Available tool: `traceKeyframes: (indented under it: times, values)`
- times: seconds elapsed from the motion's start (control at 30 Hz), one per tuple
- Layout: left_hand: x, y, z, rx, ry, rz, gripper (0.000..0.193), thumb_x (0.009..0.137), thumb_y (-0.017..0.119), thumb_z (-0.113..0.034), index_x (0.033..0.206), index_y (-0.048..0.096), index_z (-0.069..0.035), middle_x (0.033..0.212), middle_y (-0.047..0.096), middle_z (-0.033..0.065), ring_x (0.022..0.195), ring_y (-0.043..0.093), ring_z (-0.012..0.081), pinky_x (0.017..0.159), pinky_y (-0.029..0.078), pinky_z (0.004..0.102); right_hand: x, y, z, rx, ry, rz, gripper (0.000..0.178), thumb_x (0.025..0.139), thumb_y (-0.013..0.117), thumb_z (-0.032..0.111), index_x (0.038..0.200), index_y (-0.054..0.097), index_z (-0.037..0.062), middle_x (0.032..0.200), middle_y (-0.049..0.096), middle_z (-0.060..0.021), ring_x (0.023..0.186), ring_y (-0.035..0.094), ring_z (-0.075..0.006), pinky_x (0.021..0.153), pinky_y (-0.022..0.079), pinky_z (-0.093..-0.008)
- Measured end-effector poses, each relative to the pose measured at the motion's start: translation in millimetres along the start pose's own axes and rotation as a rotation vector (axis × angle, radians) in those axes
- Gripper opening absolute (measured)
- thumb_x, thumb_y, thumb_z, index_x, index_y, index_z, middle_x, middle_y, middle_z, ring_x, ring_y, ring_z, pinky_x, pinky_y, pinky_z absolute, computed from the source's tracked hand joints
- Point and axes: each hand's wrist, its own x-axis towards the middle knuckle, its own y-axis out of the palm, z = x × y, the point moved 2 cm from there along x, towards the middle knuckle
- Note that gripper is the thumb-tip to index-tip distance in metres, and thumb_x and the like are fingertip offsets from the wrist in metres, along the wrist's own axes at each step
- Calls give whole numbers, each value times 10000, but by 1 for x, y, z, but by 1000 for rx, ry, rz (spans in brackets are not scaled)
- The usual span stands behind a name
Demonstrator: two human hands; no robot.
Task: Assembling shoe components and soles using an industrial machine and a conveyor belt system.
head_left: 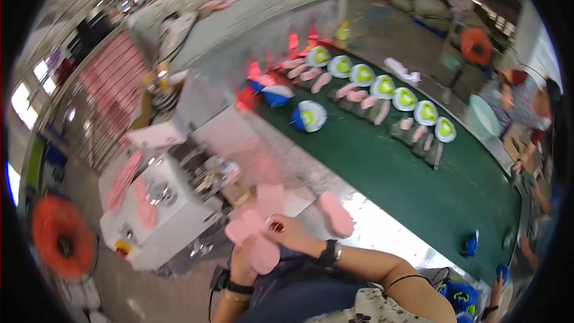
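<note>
In front of my body, my left hand [243, 265] grips pink insoles [264, 255] that fan out above its fingers. My right hand [297, 235] is closed beside them, its fingertips at their edge. A small dark red spot shows between its thumb and fingers; what it is I cannot make out. Just beyond the hands lies a pale pink piece [270, 198]. One more pink insole [336, 215] rests on the metal ledge [373, 218] to the right of my right hand.
A white machine [170, 209] with pink insoles on top stands to the left. Beyond the ledge runs a green conveyor belt [382, 164] with rows of white-and-yellow shoe pieces and insoles. Orange fans [63, 236] stand at both sides. Other people [520, 98] are at the far right.
</note>
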Motion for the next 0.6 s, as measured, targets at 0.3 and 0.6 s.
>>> traceKeyframes:
  times: [0.3,0.6]
  values:
    - [1,13,-20,-22,-102,-82,309,1000,503,-231,1190,543,10,988,637,77,842,636,181,745,543,328,53,5,-23,251,97,10,190,877,673,164,937,620,-8,778,649,-27,694,591,-62,627,475,-227]
    - [-21,-12,-25,-128,-279,-54,582,990,309,-492,1202,520,8,865,602,93,787,630,222,707,563,385,136,12,-16,173,46,-151,172,878,664,170,915,618,8,761,646,-19,707,601,-85,626,456,-221]
